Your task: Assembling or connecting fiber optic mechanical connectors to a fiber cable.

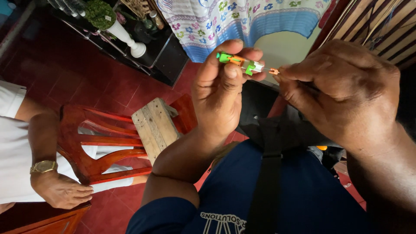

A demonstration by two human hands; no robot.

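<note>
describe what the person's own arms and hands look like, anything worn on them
Both the left hand and the right hand are bare, with no gloves, rings or watch visible. Dark blue fabric shows at the left elbow, apparently a short sleeve; both forearms are uncovered.

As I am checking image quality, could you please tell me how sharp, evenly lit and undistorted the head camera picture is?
Head view: the small green, orange and white plastic connector is fairly sharp, pinched by the left hand and right hand; light is soft with no harsh glare; the wide lens tilts and bends the red plastic chair and the white vase near the edges; the corners fall darker.
</note>
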